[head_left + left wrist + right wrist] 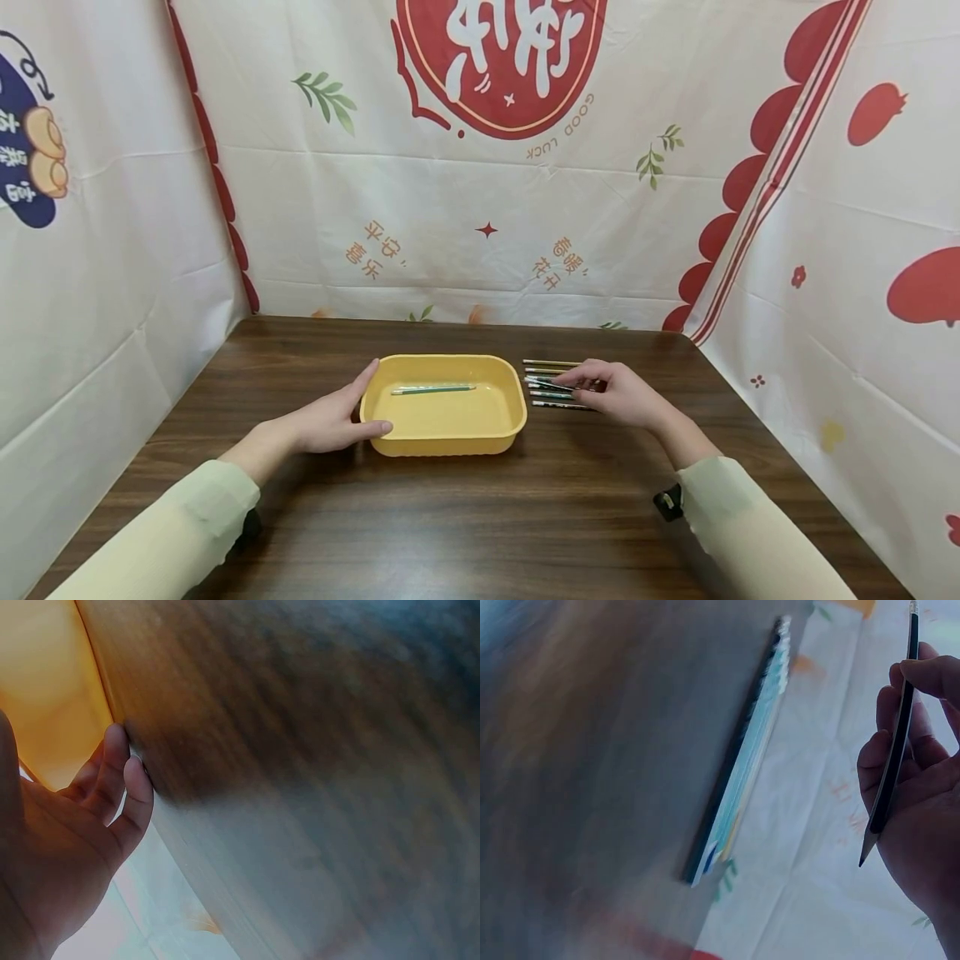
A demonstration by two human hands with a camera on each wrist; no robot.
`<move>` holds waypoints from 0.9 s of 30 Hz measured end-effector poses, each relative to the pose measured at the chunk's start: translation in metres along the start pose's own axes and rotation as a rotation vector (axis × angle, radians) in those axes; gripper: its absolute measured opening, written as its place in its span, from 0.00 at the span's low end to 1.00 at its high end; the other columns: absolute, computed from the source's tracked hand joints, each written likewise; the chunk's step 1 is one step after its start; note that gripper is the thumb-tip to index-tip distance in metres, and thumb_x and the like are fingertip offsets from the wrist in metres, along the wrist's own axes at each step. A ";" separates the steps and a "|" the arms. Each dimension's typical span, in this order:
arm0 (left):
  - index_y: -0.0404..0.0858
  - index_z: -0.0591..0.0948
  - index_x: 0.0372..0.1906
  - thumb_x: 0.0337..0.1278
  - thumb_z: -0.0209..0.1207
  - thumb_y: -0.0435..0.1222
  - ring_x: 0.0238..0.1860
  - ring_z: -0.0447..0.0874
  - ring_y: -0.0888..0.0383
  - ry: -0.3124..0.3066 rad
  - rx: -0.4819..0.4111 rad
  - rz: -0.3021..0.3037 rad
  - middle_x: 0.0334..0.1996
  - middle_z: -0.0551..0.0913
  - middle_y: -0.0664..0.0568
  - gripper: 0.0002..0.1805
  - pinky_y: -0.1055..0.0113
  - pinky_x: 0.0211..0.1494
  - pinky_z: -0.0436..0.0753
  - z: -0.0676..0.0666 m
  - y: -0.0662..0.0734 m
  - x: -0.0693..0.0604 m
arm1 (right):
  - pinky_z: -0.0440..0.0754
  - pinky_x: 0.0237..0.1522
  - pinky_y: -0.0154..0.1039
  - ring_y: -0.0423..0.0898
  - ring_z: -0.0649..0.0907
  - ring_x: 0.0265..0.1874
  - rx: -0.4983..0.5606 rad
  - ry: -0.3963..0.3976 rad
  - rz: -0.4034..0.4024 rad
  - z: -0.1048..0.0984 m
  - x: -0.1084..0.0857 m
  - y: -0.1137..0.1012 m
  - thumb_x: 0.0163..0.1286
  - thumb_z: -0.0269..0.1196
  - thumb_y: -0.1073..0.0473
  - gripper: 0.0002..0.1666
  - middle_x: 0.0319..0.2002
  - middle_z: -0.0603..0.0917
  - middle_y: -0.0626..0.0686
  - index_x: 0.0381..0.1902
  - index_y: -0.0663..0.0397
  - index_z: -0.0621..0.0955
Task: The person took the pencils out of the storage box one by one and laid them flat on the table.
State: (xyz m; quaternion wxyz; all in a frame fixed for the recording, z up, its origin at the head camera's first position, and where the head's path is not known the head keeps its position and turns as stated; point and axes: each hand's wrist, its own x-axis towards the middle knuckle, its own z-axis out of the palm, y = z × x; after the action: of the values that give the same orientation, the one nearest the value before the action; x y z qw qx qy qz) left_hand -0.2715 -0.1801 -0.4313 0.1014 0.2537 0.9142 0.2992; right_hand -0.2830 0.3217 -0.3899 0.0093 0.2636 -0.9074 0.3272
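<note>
My left hand (322, 422) grips the left end of the yellow plastic tray (450, 447), its thumb over the near corner of the rim. In the left wrist view, bent fingers (138, 796) rest against the tray's outer side. A green pencil (442, 389) lies in the tray with a paler one close behind it. To the tray's right, my right hand (618, 396) pinches a black pencil (897, 746) between thumb and fingers, its sharpened tip toward the palm. Under and beside that hand lies a row of several pencils (551, 405), partly covered by the fingers.
The dark wood-grain table (420, 525) carries the tray and pencils. White printed cloth (450, 192) hangs behind it and on both sides. A black wrist strap (667, 502) shows by the right sleeve.
</note>
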 end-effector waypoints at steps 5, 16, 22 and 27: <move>0.39 0.35 0.91 0.75 0.62 0.64 0.86 0.61 0.37 0.001 -0.003 -0.005 0.90 0.49 0.34 0.64 0.37 0.85 0.65 0.000 0.002 -0.001 | 0.82 0.43 0.36 0.39 0.81 0.40 0.018 -0.014 0.018 0.001 -0.009 0.017 0.75 0.68 0.69 0.18 0.51 0.91 0.59 0.58 0.51 0.92; 0.37 0.36 0.91 0.75 0.62 0.64 0.86 0.61 0.37 0.002 -0.007 -0.004 0.89 0.50 0.33 0.64 0.37 0.85 0.65 0.000 0.003 -0.001 | 0.82 0.49 0.34 0.38 0.83 0.48 -0.037 -0.141 0.074 0.006 -0.014 0.037 0.76 0.67 0.67 0.18 0.54 0.92 0.50 0.57 0.46 0.93; 0.38 0.36 0.91 0.75 0.62 0.63 0.86 0.62 0.38 0.004 -0.002 0.000 0.89 0.51 0.34 0.64 0.37 0.84 0.66 0.000 0.002 0.000 | 0.83 0.51 0.35 0.42 0.86 0.53 -0.071 -0.188 0.052 0.006 -0.013 0.039 0.77 0.67 0.66 0.17 0.55 0.92 0.51 0.58 0.46 0.92; 0.38 0.36 0.91 0.75 0.62 0.64 0.85 0.63 0.38 0.003 0.001 -0.006 0.89 0.51 0.34 0.64 0.37 0.84 0.66 0.000 0.002 0.000 | 0.84 0.53 0.37 0.44 0.86 0.57 -0.099 -0.199 0.052 0.008 -0.012 0.041 0.77 0.67 0.66 0.18 0.56 0.91 0.50 0.57 0.44 0.92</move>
State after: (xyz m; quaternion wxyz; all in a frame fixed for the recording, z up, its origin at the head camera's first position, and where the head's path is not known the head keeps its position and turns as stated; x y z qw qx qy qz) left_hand -0.2704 -0.1793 -0.4299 0.1007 0.2504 0.9154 0.2988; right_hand -0.2913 0.3490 -0.4221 -0.0765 0.2704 -0.9254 0.2542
